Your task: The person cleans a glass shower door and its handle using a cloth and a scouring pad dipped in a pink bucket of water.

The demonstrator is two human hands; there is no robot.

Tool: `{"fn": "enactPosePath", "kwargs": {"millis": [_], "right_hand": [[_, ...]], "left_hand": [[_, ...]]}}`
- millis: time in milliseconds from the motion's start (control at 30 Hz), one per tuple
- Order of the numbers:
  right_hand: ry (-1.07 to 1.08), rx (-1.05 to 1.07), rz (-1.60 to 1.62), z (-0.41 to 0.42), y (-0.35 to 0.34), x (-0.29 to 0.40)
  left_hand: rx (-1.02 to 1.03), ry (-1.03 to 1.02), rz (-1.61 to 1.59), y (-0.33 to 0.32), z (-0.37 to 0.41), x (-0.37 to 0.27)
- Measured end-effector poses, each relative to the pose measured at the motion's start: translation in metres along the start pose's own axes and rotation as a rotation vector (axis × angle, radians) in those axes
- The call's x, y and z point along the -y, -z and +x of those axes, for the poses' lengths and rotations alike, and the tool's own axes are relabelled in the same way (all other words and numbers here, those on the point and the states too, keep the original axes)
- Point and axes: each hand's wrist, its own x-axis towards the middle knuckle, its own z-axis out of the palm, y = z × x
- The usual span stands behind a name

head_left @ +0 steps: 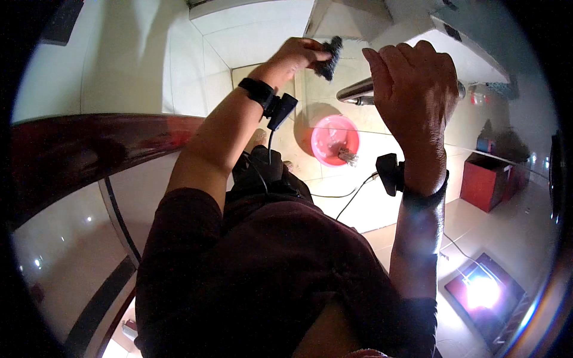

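Note:
My left hand (pixel 297 58) pinches a dark, fuzzy brush or scrubbing pad (pixel 330 59) and holds it out in front of me, above the tiled floor. My right hand (pixel 414 85) is raised beside it, back towards the camera, fingers bent over; whether it grips something is hidden. Behind its wrist a curved metal bar or handle (pixel 356 91) shows. Lower down, between my arms, stands a pink plastic basin (pixel 315 152) with some liquid in it. A crumpled greyish cloth or pad (pixel 348 156) lies at its rim.
A dark red wooden rail (pixel 107 136) runs along the left. Red open box (pixel 479 185) stands on the floor at right. Below it, a bright lamp (pixel 483 291) shines on a dark square panel. Black cables (pixel 344 195) run from devices strapped to both my wrists. White walls rise ahead.

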Motion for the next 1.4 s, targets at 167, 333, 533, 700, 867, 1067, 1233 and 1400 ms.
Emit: {"fn": "enactPosePath", "kwargs": {"millis": [167, 333, 533, 700, 867, 1067, 1233, 1400], "right_hand": [[-0.017, 0.036, 0.002, -0.003, 0.013, 0.015], [-0.075, 0.100, 0.003, -0.005, 0.019, 0.018], [-0.106, 0.096, -0.026, 0.005, 0.023, 0.023], [-0.161, 0.097, 0.080, 0.007, 0.026, 0.017], [-0.208, -0.236, 0.147, -0.003, 0.004, 0.021], [-0.251, -0.151, 0.191, -0.006, 0.015, 0.020], [-0.201, -0.018, 0.207, -0.022, 0.031, 0.019], [-0.095, 0.004, 0.847, -0.079, 0.041, 0.034]], "left_hand": [[-0.068, -0.022, 0.013, 0.011, -0.011, 0.002], [-0.048, 0.043, -0.058, 0.015, -0.001, 0.008], [0.070, 0.048, -0.094, 0.029, 0.036, 0.028], [0.294, 0.162, -0.304, 0.020, 0.068, 0.051], [0.328, 0.178, -0.219, 0.005, 0.074, 0.057], [0.221, 0.099, -0.249, 0.006, 0.070, 0.044], [0.136, 0.283, -0.364, 0.008, 0.080, 0.053], [0.124, 0.078, 0.161, 0.034, 0.074, 0.081]]}}
